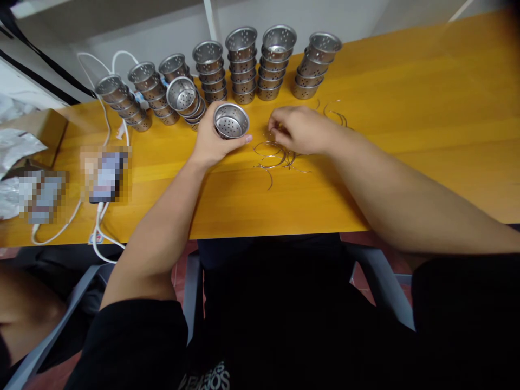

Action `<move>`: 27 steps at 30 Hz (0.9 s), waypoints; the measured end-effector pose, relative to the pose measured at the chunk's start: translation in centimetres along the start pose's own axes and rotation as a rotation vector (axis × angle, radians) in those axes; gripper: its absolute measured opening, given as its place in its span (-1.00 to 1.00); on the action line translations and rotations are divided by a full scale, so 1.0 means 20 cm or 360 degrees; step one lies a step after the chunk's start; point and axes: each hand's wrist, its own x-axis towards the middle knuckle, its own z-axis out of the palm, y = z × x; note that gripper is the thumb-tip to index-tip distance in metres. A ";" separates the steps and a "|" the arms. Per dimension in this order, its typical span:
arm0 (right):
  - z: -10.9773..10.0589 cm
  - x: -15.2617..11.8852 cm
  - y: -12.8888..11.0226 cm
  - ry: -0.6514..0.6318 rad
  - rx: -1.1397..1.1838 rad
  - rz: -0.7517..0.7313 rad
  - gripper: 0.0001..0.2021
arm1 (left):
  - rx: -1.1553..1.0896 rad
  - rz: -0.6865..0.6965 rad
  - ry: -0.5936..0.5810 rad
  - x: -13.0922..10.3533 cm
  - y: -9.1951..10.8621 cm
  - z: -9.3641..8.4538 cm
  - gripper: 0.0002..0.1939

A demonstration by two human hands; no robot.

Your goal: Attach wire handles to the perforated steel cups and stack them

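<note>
My left hand (pixel 211 138) is wrapped round a perforated metal cup (pixel 231 120), its open mouth tilted toward me and small holes showing in its bottom. To the right, my right hand (pixel 298 130) hovers at a loose heap of thin curved wires (pixel 276 157), fingers curled and pinched together. Whether a wire is between those fingertips is too small to tell. Beside my left hand leans a tilted stack of the same cups (pixel 183 96), its top cup facing me. A few more bent wires (pixel 339 116) lie beyond my right wrist.
Several stacks of perforated cups (pixel 244 65) line the back of the wooden table (pixel 406 108), the rightmost stack (pixel 311 70) leaning. At left are a phone (pixel 108 176), another blurred device (pixel 46 197), white cables (pixel 99 233) and a cardboard box (pixel 44 132). Another person's limb (pixel 30 309) shows lower left.
</note>
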 end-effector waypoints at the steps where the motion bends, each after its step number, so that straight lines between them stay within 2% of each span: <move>1: 0.01 0.00 0.01 0.0071 0.0048 -0.0005 -0.85 | -0.0019 0.0007 0.0015 0.00 -0.02 0.00 0.24; 3: 0.04 0.01 0.03 0.0259 0.0208 -0.0033 -0.84 | -0.0070 0.0019 0.0042 0.01 -0.08 0.02 0.27; 6: 0.10 0.03 0.05 0.0526 0.0523 -0.0078 -0.63 | -0.0188 0.0098 0.0057 0.03 -0.17 0.08 0.28; 9: 0.15 0.06 0.04 0.0669 0.0746 -0.0060 -0.48 | -0.0258 0.0183 0.0021 0.03 -0.24 0.12 0.24; 13: 0.21 0.09 0.01 0.0804 0.0876 -0.0049 -0.37 | -0.0146 0.0211 -0.0015 0.02 -0.27 0.14 0.19; 19: 0.23 0.10 -0.02 0.0767 0.1038 0.0004 -0.36 | -0.0060 0.0213 0.0082 0.02 -0.26 0.13 0.25; 23: 0.23 0.10 -0.05 0.0709 0.1022 -0.0021 -0.35 | -0.0151 0.0209 0.0014 0.02 -0.26 0.15 0.30; 27: 0.23 0.10 -0.08 0.0682 0.1058 -0.0030 -0.34 | -0.0195 0.0297 -0.0047 0.02 -0.25 0.17 0.32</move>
